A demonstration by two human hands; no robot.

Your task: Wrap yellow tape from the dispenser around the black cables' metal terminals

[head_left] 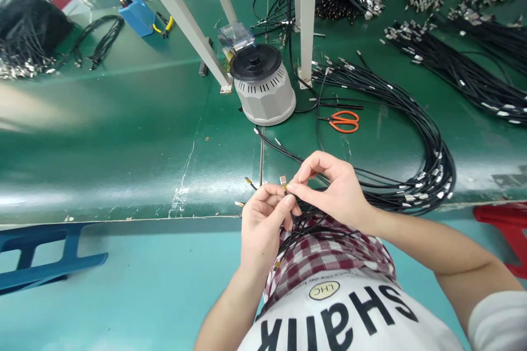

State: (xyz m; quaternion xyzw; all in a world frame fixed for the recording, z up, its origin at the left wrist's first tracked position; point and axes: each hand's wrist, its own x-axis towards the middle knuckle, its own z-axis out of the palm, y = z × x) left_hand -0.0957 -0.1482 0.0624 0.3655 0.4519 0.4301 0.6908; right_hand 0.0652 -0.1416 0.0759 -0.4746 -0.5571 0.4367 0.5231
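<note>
My left hand (267, 219) pinches a black cable just below its metal connector (283, 181), which points up and away from me at the table's front edge. From the right, my right hand (331, 184) has its thumb and index finger closed at the base of the same connector, where a bit of yellow shows. Whether its fingertips hold tape or only the connector, I cannot tell. More black cables (317, 227) lie across my lap under both hands. Two other cable ends (248, 181) poke out past the table edge left of my left hand.
A grey round tape dispenser (265, 93) stands beside white metal posts (307, 22). Orange-handled scissors (345, 122) lie to its right. A large curved cable bundle (432, 142) and further bundles (465, 77) cover the right side. A blue box (138, 15) sits back left; a blue stool (45, 252) is below left.
</note>
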